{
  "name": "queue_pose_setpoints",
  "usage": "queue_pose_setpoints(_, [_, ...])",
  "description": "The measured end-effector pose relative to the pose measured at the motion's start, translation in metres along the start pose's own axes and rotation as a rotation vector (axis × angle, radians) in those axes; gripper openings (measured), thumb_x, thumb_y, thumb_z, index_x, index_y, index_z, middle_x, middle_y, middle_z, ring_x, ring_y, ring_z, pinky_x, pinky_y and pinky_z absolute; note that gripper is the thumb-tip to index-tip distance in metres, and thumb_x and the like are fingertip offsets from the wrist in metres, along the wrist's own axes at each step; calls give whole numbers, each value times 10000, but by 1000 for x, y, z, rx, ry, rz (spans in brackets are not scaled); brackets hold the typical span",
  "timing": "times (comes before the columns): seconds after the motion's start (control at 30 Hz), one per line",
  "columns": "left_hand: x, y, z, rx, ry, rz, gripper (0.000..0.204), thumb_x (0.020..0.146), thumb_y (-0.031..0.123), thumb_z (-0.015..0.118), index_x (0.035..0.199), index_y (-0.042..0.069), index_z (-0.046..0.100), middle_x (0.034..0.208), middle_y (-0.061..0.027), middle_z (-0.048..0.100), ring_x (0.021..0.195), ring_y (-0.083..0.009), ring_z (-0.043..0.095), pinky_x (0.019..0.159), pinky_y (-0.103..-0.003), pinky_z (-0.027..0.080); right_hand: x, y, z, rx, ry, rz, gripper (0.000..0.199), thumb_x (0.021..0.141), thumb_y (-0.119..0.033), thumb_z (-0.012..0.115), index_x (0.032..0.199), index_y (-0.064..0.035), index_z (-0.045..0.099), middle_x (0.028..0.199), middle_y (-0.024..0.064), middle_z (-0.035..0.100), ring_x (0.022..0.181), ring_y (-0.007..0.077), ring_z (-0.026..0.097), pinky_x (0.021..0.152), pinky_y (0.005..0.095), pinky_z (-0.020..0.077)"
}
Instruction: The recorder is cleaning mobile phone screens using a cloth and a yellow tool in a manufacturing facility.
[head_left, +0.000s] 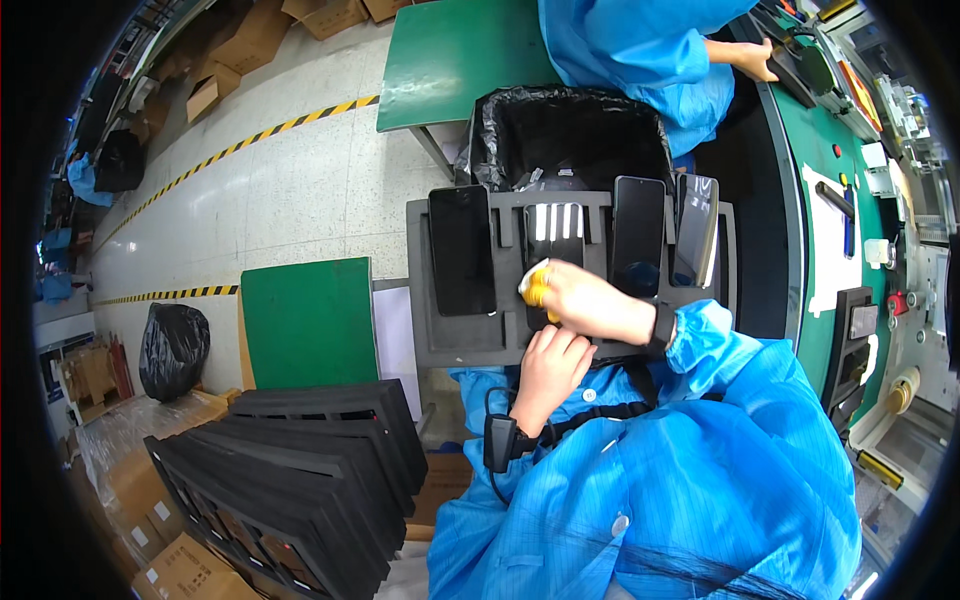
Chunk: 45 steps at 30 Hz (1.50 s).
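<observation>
A dark smartphone [556, 225] lies in the grey foam tray [440, 352] in front of me, its glossy face reflecting bright strips. My right hand [598, 305] is closed on a small white cloth [535, 272] against this phone's left side. Yellow covers [538, 292] show at its fingertips. At the phone's near end, my left hand [552, 378] is curled, its fingertips touching the phone; part of their contact is hidden. Another dark phone [462, 250] lies to the left. To the right are a third phone [638, 235] and a tilted one [697, 230] in clear film.
A black-lined bin [570, 115] stands beyond the tray. Several black foam trays [300, 470] lean at lower left, near a green board [305, 320]. Another person's hand [755, 60] is at far right, over a green bench [820, 150] with tools and parts.
</observation>
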<state>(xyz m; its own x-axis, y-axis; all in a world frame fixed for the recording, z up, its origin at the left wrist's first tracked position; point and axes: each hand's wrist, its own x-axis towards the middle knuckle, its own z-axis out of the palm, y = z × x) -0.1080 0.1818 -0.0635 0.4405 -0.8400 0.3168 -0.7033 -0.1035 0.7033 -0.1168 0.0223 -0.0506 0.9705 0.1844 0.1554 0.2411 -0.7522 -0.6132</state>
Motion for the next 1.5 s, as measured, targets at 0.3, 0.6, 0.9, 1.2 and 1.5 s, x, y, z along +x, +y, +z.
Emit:
queue_pose_setpoints(0.3, [-9,3,-2,0,15,-13,105,761,106,717,807,54,638,819,-57,571,770,-260,536,699,-360,456,46,48,-45,-130,268,58,255,720,26,591,973,4,620,910,183,600,873,400,571,792,448,484])
queue_pose_setpoints(0.6, [-36,-3,-17,123,197,-223,168,721,94,744,858,83,649,963,-43,614,910,-242,558,842,-379,404,18,23,-25,-189,125,80,213,679,5,607,891,7,616,861,176,591,850,380,580,778,439,488])
queue_pose_setpoints(0.9, [-39,-5,-15,95,192,-233,172,727,105,741,863,86,639,954,-44,610,924,-238,550,848,-372,388,-35,-3,-28,18,-102,169,222,682,11,623,901,15,660,872,195,624,870,363,612,799,425,509])
queue_pose_setpoints(1.2, [-39,-6,-19,90,199,-225,159,744,110,734,868,78,640,969,-47,615,931,-239,553,854,-374,390,10,49,-63,-231,322,256,191,753,2,629,942,-20,627,927,160,580,876,362,572,783,416,473])
queue_pose_setpoints(1.5, [-45,-13,-37,334,254,-280,296,737,227,763,968,103,626,1061,-51,585,1049,-273,483,932,-440,332,47,-7,-34,-35,87,176,347,721,13,654,1065,-29,638,1017,180,588,913,380,594,786,420,507])
